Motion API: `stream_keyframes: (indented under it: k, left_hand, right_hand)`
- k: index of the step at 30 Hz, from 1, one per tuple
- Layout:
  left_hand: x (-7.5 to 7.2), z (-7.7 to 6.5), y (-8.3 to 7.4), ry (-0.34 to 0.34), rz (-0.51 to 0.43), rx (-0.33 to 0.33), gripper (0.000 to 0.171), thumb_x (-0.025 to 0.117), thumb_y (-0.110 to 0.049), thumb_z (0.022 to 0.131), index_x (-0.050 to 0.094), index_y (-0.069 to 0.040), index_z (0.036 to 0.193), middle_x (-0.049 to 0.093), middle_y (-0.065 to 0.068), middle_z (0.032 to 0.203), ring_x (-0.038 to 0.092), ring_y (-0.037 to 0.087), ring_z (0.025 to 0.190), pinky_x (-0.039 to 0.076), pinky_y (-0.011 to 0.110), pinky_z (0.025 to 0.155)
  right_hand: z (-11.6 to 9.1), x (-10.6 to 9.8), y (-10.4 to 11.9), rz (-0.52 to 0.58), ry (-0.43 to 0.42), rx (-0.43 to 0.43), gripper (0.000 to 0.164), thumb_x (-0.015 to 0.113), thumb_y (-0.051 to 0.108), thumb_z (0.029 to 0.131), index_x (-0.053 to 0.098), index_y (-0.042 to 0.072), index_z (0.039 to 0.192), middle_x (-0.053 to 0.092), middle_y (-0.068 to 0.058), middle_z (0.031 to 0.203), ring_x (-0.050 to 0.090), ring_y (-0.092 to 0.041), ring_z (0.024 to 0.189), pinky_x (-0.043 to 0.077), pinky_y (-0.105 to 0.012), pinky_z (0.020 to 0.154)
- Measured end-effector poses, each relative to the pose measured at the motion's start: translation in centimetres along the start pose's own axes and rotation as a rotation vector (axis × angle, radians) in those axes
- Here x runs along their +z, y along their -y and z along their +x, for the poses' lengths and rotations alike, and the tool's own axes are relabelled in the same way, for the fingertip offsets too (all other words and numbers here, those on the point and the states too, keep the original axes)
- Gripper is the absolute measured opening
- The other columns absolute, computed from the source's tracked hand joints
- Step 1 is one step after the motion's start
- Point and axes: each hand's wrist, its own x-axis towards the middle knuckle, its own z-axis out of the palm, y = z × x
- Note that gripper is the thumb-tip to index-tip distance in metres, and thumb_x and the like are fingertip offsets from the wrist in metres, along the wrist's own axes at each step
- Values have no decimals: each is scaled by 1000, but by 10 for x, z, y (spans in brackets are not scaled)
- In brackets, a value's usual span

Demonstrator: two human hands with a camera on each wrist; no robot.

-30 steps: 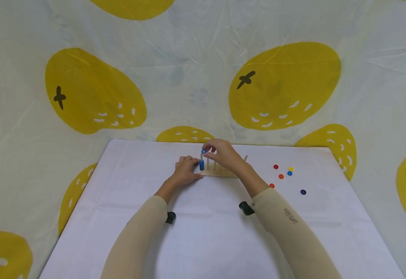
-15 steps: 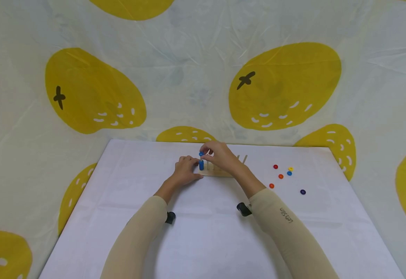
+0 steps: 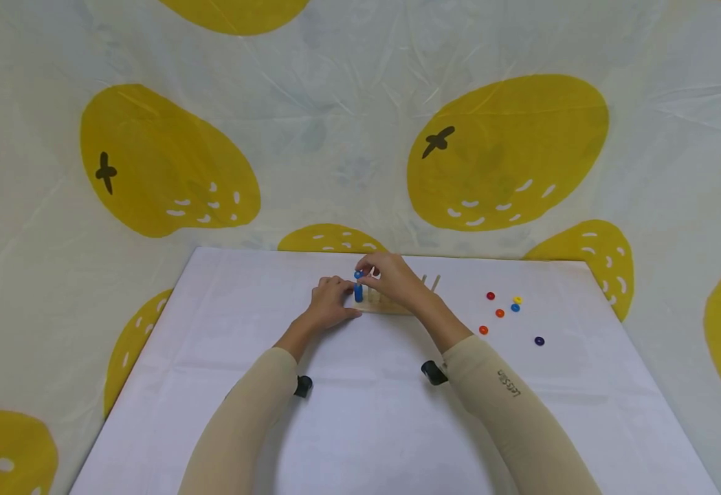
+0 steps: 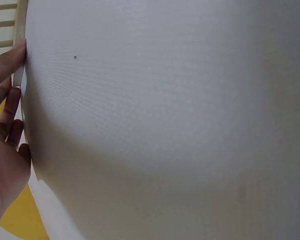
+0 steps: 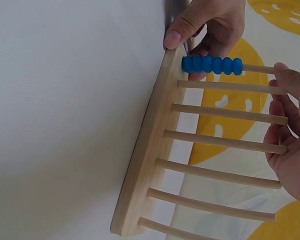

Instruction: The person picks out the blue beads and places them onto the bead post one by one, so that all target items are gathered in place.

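Note:
A wooden peg stand with a row of upright pegs stands near the table's far edge. Its leftmost peg carries a stack of several blue beads. My left hand grips that end of the base, thumb in front and fingers behind, as the right wrist view shows. Over the top of the same peg, my right hand pinches another blue bead between thumb and fingers. In the right wrist view the fingers hide this bead. The left wrist view catches only the left hand and the stand's edge.
Loose beads lie on the white tabletop to the right: red, yellow, blue, two orange ones and dark purple. A cloth with yellow fruit prints hangs behind the table.
My right hand has shifted slightly left and down, bringing the pinched blue bead over the leftmost peg's tip. My left hand stays where it was on the base.

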Motion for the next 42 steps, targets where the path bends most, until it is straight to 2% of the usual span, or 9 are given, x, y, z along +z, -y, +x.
stream_keyframes:
  k: [17, 27, 34, 42]
  left_hand:
    - [-1, 1, 0, 9, 13, 0, 66, 84, -41, 86, 62, -11, 140, 61, 7, 128, 42, 32, 135, 35, 55, 110]
    - [-3, 0, -2, 8, -1, -13, 65, 84, -40, 86, 63, -11, 139, 62, 7, 129, 42, 32, 136, 35, 55, 110]
    - [-2, 1, 0, 2, 12, -1, 65, 85, -40, 85, 63, -10, 138, 62, 8, 129, 43, 32, 135, 35, 55, 110]
    - [-2, 1, -2, 8, 11, -9, 66, 85, -39, 85, 63, -10, 140, 62, 8, 131, 42, 32, 137, 34, 54, 112]
  right_hand:
    - [0, 1, -3, 5, -14, -1, 22, 75, 15, 95, 74, 3, 114, 74, -8, 104, 66, -23, 94, 57, -38, 86]
    - [-3, -5, 0, -8, -22, -4, 24, 76, 16, 95, 74, 5, 115, 75, -10, 111, 66, -27, 101, 56, -39, 90]
    - [-13, -14, 6, -31, -48, -3, 23, 76, 14, 94, 73, 7, 116, 73, -7, 111, 62, -27, 106, 55, -41, 92]
    - [-29, -25, 5, -98, -76, -27, 28, 77, 16, 94, 72, 8, 120, 70, -8, 115, 58, -26, 113, 52, -42, 99]
